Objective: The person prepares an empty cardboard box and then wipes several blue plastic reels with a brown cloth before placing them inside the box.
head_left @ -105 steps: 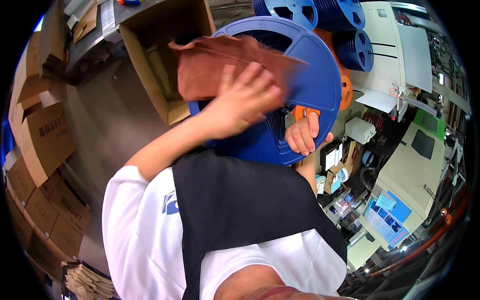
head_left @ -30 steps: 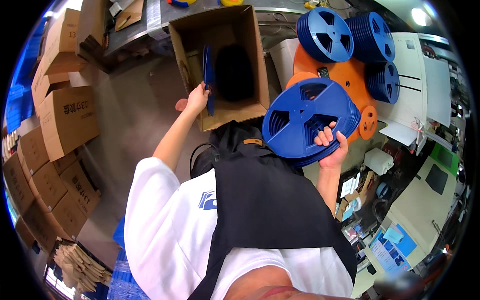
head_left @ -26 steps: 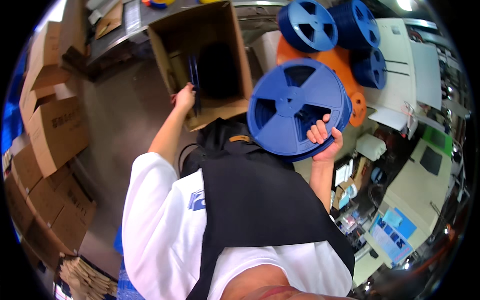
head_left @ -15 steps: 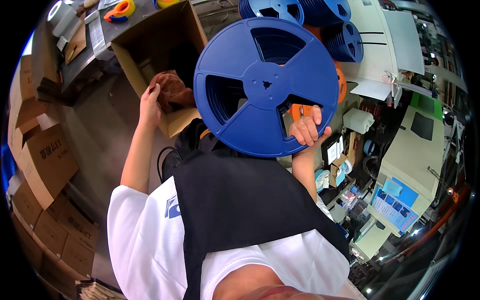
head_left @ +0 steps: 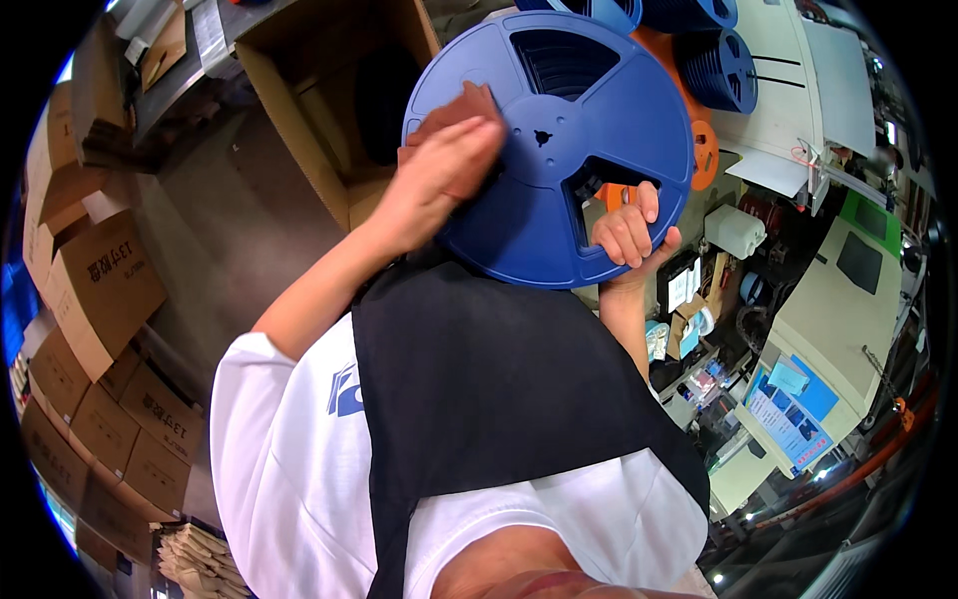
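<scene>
A large blue plastic reel (head_left: pixel 524 220) stands in front of my chest with its round face toward me. Layered blue rims behind its upper cutout suggest several reels stacked together. My right hand (head_left: pixel 629 235) grips it at the lower right, fingers hooked through a cutout and thumb outside the rim. My left hand (head_left: pixel 449 165), slightly blurred, presses a brown cloth (head_left: pixel 473 104) against the reel's left part. Beneath the hand and cloth, the left cutout is mostly hidden.
Behind the reel, an open cardboard box (head_left: pixel 309 130) stands at the left. More blue reels (head_left: pixel 717 70) and an orange reel (head_left: pixel 705 155) are at the upper right, near a white machine (head_left: pixel 773 110). Stacked cartons (head_left: pixel 105 285) line the far left. A dark workbench (head_left: pixel 190 75) is at the upper left.
My left hand has moved right with the brown cloth, from beside the box onto the reel's face. The reel sits slightly higher and farther right, still in my right hand.
</scene>
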The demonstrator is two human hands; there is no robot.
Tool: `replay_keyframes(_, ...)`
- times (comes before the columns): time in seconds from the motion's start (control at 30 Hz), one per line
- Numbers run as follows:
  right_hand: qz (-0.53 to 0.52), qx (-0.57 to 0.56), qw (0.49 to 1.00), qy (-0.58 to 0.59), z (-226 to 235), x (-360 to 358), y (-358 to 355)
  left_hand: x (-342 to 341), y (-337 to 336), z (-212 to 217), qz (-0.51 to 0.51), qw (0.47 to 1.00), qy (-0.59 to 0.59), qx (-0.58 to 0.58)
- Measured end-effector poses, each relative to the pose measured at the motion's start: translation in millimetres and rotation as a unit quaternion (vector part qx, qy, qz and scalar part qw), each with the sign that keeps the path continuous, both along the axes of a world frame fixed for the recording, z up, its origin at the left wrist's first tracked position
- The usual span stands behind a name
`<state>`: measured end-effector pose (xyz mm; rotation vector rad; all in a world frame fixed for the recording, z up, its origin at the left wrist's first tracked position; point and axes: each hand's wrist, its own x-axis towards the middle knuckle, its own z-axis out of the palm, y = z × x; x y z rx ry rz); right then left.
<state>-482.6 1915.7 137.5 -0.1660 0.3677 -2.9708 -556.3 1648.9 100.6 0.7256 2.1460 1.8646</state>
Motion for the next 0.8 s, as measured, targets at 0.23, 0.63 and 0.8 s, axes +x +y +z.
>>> replay_keyframes(0.23, 0.043, 0.049, 0.998, -0.003, 6, 1, 3, -18, 24, -16, -0.304, 0.920, 0.217, -0.118)
replay_keyframes(0.63, 0.061, 0.078, 0.995, -0.010, 15, 0, 0, -51, 88, -15, -0.147, 0.942, 0.289, -0.091)
replay_keyframes(0.8, 0.029, 0.086, 0.996, 0.003, 16, 1, 4, -48, 49, -58, -0.185, 0.959, 0.167, -0.137)
